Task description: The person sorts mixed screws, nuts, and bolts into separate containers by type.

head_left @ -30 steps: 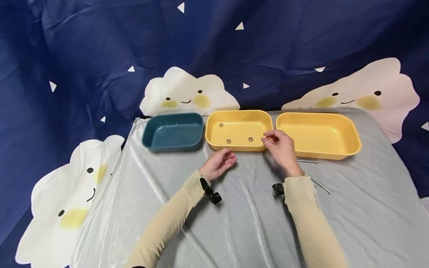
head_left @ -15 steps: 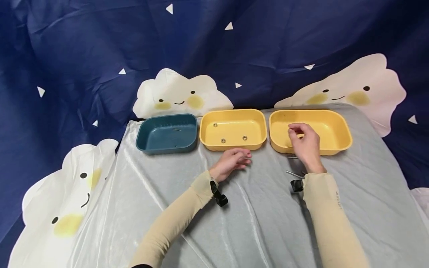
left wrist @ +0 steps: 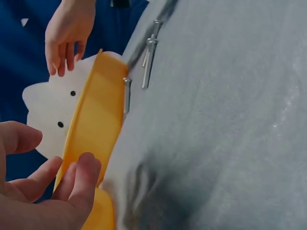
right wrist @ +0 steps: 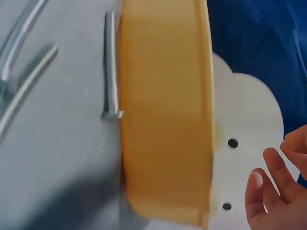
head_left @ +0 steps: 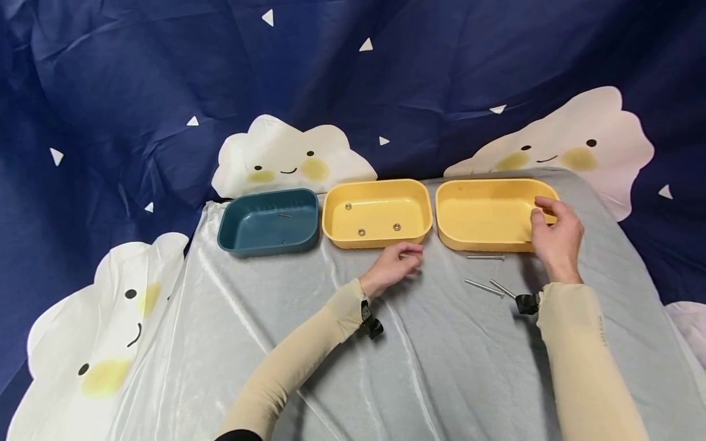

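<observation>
My right hand hovers over the right end of the right yellow bin, fingers loosely bent and nothing visible between them. In the right wrist view, thumb and fingers stand apart from the bin wall. My left hand hangs relaxed just in front of the middle yellow bin, holding nothing. Three long bolts lie on the cloth in front of the right bin: one bolt along its wall, another bolt nearer me, and a third bolt partly behind my right wrist strap.
Three nuts, among them one nut, lie in the middle bin. A teal bin to its left holds a thin pin and a tiny dark piece. Grey cloth covers the table; a blue curtain hangs behind.
My right hand has moved right, from the middle bin's right edge across to the far end of the right bin. The left hand has shifted slightly right. The bolts have come into fuller view.
</observation>
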Motion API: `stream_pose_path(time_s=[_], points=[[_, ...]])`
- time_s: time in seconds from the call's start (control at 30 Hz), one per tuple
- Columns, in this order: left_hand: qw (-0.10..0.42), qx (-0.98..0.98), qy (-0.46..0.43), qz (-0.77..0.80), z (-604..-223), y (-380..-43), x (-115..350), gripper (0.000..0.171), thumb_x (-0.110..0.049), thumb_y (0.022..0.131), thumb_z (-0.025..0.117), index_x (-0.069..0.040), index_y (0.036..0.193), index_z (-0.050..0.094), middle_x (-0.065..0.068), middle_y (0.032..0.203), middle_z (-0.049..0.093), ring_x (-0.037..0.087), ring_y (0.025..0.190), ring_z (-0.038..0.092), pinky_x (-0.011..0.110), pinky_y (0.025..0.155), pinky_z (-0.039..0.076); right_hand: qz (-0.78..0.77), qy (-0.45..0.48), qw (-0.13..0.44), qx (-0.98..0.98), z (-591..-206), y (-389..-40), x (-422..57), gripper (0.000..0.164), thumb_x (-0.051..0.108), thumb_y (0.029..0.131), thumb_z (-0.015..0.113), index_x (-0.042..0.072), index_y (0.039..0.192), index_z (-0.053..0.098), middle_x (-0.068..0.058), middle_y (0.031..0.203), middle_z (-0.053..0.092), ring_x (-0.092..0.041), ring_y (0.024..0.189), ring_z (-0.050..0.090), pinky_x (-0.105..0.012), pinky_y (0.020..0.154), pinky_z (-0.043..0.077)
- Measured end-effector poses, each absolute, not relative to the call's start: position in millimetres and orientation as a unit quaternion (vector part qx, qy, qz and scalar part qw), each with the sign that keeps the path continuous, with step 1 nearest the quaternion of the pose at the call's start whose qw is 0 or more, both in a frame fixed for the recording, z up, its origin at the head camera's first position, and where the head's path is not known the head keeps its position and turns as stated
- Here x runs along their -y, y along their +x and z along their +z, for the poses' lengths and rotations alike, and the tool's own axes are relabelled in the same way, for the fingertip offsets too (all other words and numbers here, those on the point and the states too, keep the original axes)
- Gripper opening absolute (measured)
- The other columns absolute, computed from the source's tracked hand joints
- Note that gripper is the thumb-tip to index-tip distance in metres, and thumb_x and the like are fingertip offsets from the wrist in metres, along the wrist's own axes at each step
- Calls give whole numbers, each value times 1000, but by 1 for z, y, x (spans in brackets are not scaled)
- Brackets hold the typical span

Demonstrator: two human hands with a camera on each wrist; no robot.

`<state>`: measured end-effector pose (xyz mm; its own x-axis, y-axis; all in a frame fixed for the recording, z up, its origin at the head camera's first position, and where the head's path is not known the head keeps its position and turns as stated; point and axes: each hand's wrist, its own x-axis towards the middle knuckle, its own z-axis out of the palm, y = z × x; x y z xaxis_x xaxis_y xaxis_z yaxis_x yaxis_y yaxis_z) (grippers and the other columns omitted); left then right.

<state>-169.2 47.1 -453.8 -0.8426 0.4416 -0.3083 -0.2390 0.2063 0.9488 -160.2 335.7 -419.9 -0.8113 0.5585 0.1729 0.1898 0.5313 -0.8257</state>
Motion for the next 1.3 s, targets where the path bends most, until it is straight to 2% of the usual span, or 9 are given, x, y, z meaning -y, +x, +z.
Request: stream_pose_path(time_s=[0.2,0.3,0.43,0.67,0.73,0.83,0.97,1.3], points=[[230,-783,141,561,-450,-167,-54,37,-6,92,59,2,128,56,18,128,61,22,104,64,27,80,55,419,-266,196,845,-424,-159,-358,39,22,96,46,13,131,60,-11,129,56,-24,119,51,-11,82,32],[208,-813,171,516,-450,-165,-57,37,-10,92,60,-1,127,57,12,129,61,17,105,64,18,79,51,425,-297,180,836,-426,-159,-368,41,24,97,45,15,134,57,-8,133,55,-21,124,49,-14,87,35],[187,-835,183,484,-451,-164,-62,35,-12,90,63,-4,124,61,7,124,63,14,101,63,14,81,47,445,-334,154,817,-428,-158,-378,43,28,97,44,20,139,53,1,136,54,-15,127,46,-19,99,37],[223,-802,145,535,-455,-165,-75,33,-5,89,63,-1,122,62,12,117,68,6,86,60,13,65,49,480,-372,108,787,-434,-156,-386,48,25,97,44,21,145,44,5,144,49,-8,122,46,-19,102,38],[233,-794,143,542,-457,-165,-80,32,-4,89,64,0,121,62,13,116,68,4,83,58,14,65,50,494,-379,93,777,-436,-156,-388,49,26,97,44,19,146,42,6,141,50,-5,119,47,-16,98,38],[242,-792,153,539,-458,-165,-88,32,-3,89,64,1,120,63,12,111,68,3,81,57,14,67,51,529,-379,83,754,-439,-157,-389,50,24,98,44,14,147,39,11,118,54,-2,103,50,-10,86,43],[240,-810,188,501,-459,-164,-99,30,-3,88,66,0,118,64,8,106,69,3,81,57,11,72,49,598,-370,85,706,-441,-157,-389,51,19,99,45,7,147,37,17,95,44,3,83,46,-5,65,45],[203,-857,279,384,-464,-164,-115,28,-9,87,68,-7,115,67,4,107,67,5,90,59,6,78,42,658,-369,84,651,-442,-155,-388,48,14,99,45,7,146,39,14,99,47,-2,81,49,-8,62,47]])
